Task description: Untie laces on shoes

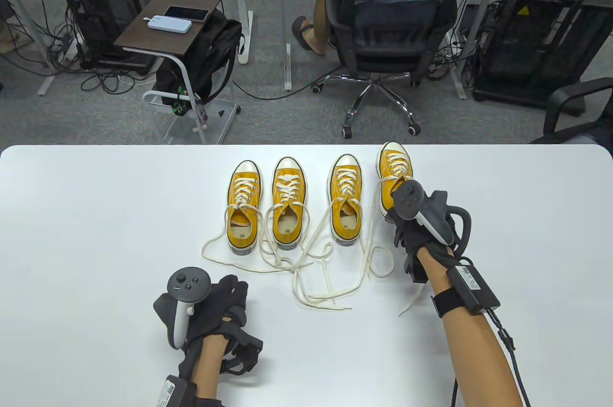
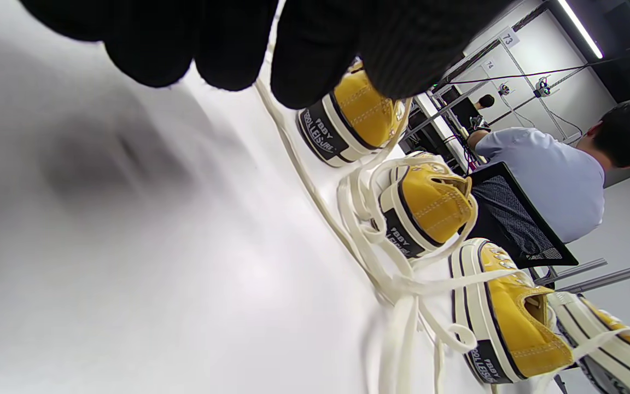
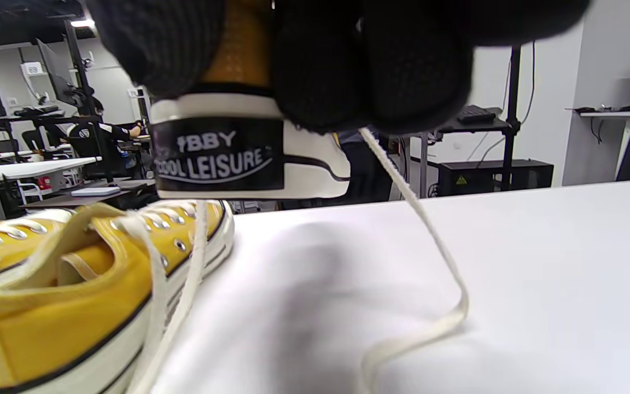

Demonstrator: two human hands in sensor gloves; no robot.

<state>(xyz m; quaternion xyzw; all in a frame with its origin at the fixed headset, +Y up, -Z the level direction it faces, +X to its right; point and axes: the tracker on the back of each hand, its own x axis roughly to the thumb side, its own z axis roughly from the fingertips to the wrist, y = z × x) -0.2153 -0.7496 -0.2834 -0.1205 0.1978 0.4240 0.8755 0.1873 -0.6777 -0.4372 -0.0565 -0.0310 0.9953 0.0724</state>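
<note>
Four yellow canvas sneakers stand in a row on the white table (image 1: 96, 234). Their cream laces (image 1: 325, 277) lie loose and tangled in front of them. My right hand (image 1: 398, 221) grips the heel of the rightmost sneaker (image 1: 395, 167). In the right wrist view the fingers (image 3: 315, 65) hold that heel (image 3: 222, 156) raised above the table, and one lace (image 3: 430, 246) trails down from it. My left hand (image 1: 234, 297) rests near the table's front, apart from the laces and holding nothing. Its fingers (image 2: 304, 49) hang over the table in the left wrist view.
The other three sneakers (image 1: 244, 206) (image 1: 288, 203) (image 1: 346, 198) stand side by side, left of the held one. Beyond the far edge a person sits in an office chair (image 1: 383, 43), and a small side table (image 1: 167, 24) stands to the left.
</note>
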